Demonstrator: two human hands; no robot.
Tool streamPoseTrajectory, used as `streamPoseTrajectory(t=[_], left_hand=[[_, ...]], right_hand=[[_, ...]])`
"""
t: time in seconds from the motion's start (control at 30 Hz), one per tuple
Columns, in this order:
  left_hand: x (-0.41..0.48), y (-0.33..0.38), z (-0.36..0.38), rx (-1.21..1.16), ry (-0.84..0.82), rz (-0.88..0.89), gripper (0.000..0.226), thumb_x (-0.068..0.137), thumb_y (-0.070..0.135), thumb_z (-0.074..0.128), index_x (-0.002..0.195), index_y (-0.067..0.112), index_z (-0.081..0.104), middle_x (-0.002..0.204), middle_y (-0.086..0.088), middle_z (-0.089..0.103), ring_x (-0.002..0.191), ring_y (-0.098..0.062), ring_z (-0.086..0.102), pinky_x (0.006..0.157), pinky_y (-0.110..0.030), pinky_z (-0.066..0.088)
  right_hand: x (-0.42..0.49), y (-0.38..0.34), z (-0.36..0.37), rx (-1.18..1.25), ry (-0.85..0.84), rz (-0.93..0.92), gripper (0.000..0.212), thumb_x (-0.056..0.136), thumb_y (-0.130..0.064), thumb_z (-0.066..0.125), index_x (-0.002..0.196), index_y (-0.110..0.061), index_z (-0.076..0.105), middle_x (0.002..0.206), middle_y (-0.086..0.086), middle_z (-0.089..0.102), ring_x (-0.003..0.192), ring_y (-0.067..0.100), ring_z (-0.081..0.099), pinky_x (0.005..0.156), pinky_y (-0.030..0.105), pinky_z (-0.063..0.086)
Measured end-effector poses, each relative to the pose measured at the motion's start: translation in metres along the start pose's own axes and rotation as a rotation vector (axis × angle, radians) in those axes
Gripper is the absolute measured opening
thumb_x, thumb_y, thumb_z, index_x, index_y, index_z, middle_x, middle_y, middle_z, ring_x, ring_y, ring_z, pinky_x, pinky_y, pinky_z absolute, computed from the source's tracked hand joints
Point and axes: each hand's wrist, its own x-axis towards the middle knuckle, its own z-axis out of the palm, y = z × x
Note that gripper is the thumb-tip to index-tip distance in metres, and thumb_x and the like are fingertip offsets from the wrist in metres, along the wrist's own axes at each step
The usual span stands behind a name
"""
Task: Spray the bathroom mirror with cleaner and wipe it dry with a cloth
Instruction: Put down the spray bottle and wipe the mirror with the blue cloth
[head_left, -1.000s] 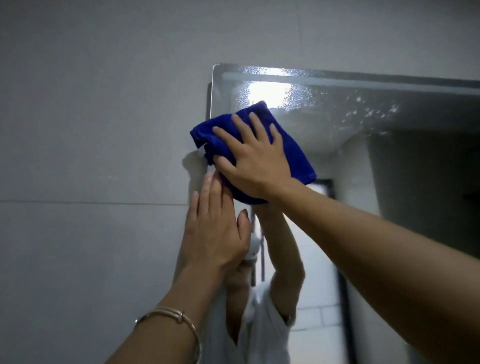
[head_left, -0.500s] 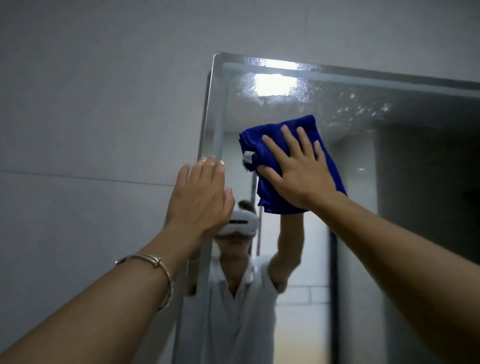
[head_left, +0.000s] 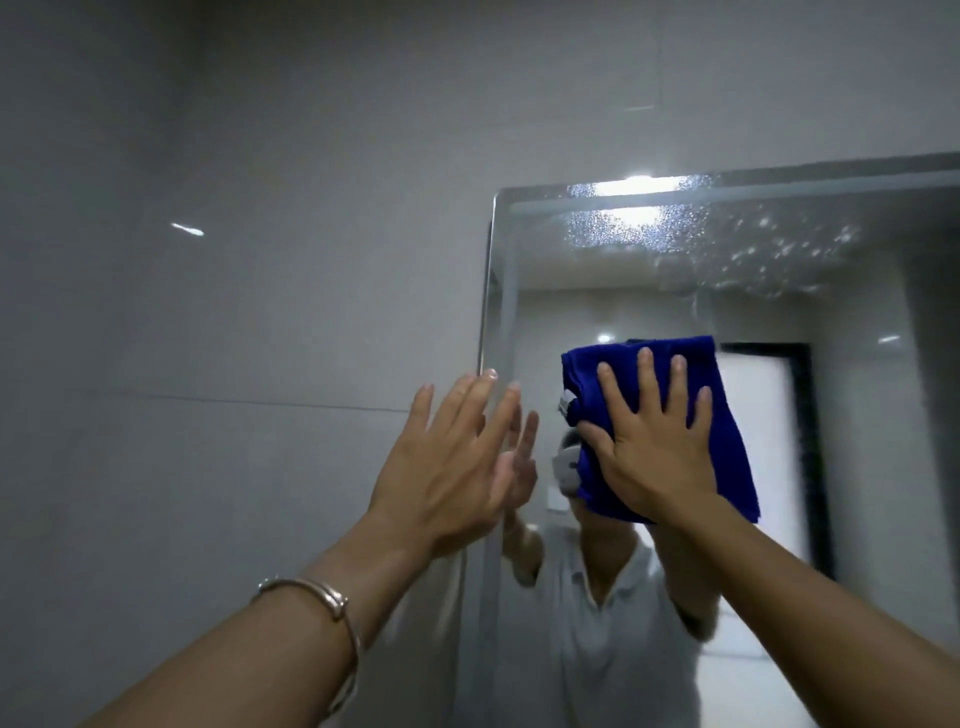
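Right hand (head_left: 660, 452), fingers flat, presses blue cloth (head_left: 730, 457) on mirror (head_left: 857, 415); left hand (head_left: 447, 467) empty, grip released. Spray droplets (head_left: 727, 244) along top not yet wiped

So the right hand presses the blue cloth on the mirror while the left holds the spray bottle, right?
No: the head view shows the left hand empty, open at the mirror edge. The right hand does press the cloth.

mirror (head_left: 857, 415) cut off right, cloth (head_left: 730, 457) partly covered
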Motion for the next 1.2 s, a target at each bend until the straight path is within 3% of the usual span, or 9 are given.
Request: streamPoseTrajectory(t=[0.1,0.23,0.3,0.47,0.6,0.73,0.9,1.0,1.2], left_hand=[[0.015,-0.001,0.003,-0.043,0.038,-0.045,0.059,0.089,0.038,0.030,0.139,0.008,0.037,0.137,-0.019,0.049,0.125,-0.032,0.050,0.098,-0.055,0.040],[0.031,0.017,0.020,-0.142,0.099,0.023,0.057,0.090,0.037,0.032,0.138,0.007,0.038,0.136,-0.018,0.050,0.124,-0.032,0.051,0.096,-0.054,0.043],[0.040,0.018,0.027,-0.142,0.136,0.058,0.057,0.090,0.036,0.031,0.139,0.007,0.035,0.137,-0.019,0.049,0.123,-0.032,0.051,0.096,-0.054,0.044],[0.075,-0.006,0.031,-0.141,0.204,0.061,0.059,0.088,0.034,0.031,0.138,0.005,0.043,0.137,-0.019,0.049,0.124,-0.032,0.050,0.097,-0.054,0.042],[0.084,-0.034,0.044,-0.169,0.214,-0.026,0.059,0.087,0.033,0.031,0.137,0.003,0.044,0.135,-0.020,0.050,0.121,-0.034,0.052,0.095,-0.056,0.045],[0.084,-0.048,0.064,-0.135,0.172,-0.010,0.061,0.089,0.036,0.029,0.140,0.004,0.038,0.142,-0.022,0.042,0.128,-0.034,0.045,0.099,-0.055,0.041],[0.123,-0.053,0.050,-0.096,0.218,-0.008,0.060,0.089,0.036,0.028,0.136,0.003,0.044,0.133,-0.024,0.048,0.124,-0.036,0.047,0.098,-0.055,0.040],[0.142,-0.056,0.040,-0.038,0.241,0.066,0.059,0.090,0.037,0.026,0.137,0.004,0.042,0.135,-0.022,0.047,0.125,-0.035,0.046,0.100,-0.055,0.038],[0.141,-0.080,0.048,0.017,0.244,0.168,0.059,0.092,0.038,0.027,0.139,0.005,0.041,0.134,-0.023,0.049,0.123,-0.036,0.049,0.100,-0.056,0.040]], right_hand=[[0.006,-0.012,-0.003,-0.019,-0.029,-0.078,0.067,0.096,-0.060,0.013,0.147,-0.033,-0.020,0.155,0.008,-0.029,0.140,0.035,-0.028,0.111,0.054,-0.015],[0.016,-0.012,-0.002,-0.046,-0.004,-0.136,0.069,0.078,-0.066,-0.010,0.138,-0.038,-0.028,0.149,0.003,-0.035,0.135,0.030,-0.035,0.106,0.051,-0.021],[0.027,-0.012,-0.006,-0.065,-0.001,-0.163,0.069,0.075,-0.065,-0.012,0.138,-0.040,-0.027,0.153,0.002,-0.031,0.137,0.029,-0.032,0.108,0.051,-0.020],[0.073,-0.033,-0.025,-0.068,0.039,-0.161,0.063,0.097,-0.057,0.015,0.149,-0.036,-0.014,0.157,0.004,-0.024,0.142,0.031,-0.025,0.112,0.053,-0.015],[0.108,-0.060,-0.028,-0.079,0.113,-0.174,0.062,0.098,-0.055,0.016,0.150,-0.034,-0.008,0.158,0.005,-0.020,0.143,0.032,-0.022,0.112,0.053,-0.014],[0.136,-0.070,-0.034,-0.115,0.149,-0.233,0.060,0.098,-0.054,0.019,0.151,-0.036,-0.003,0.160,0.004,-0.016,0.144,0.031,-0.020,0.113,0.053,-0.013],[0.162,-0.064,-0.047,-0.129,0.205,-0.256,0.058,0.099,-0.052,0.022,0.151,-0.037,0.002,0.161,0.002,-0.009,0.146,0.027,-0.014,0.114,0.050,-0.010],[0.182,-0.040,-0.062,-0.091,0.247,-0.159,0.061,0.096,-0.058,0.022,0.151,-0.038,0.005,0.161,0.002,-0.006,0.146,0.027,-0.010,0.115,0.051,-0.006],[0.199,0.010,-0.078,0.033,0.377,0.253,0.062,0.095,-0.060,0.022,0.151,-0.035,0.012,0.161,0.005,0.004,0.146,0.031,-0.004,0.115,0.055,-0.001]])
